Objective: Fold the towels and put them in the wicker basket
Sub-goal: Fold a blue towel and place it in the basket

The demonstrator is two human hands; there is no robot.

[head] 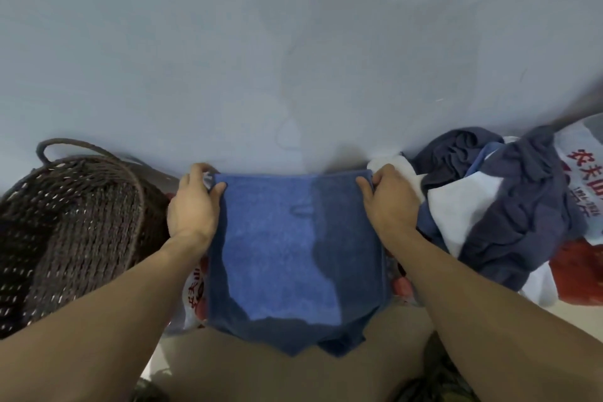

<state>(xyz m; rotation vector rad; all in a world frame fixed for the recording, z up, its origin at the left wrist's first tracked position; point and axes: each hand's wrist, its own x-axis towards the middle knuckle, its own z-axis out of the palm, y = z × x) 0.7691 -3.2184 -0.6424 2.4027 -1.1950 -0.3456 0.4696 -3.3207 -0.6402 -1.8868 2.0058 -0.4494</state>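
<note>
A blue towel (287, 248) lies spread in front of me, its near edge draped over my lap. My left hand (194, 206) pinches its far left corner, thumb on top. My right hand (388, 202) pinches the far right corner the same way. The dark brown wicker basket (75, 219) stands to the left, tilted with its opening toward me, and nothing shows inside it. A heap of dark blue and white towels (509, 206) lies to the right, just beyond my right hand.
A pale blue-grey wall (293, 42) rises straight ahead, close behind the towel. A white and red printed sheet (580, 153) lies under the heap on the right and shows again beneath the blue towel at the left. My bare legs fill the bottom of the view.
</note>
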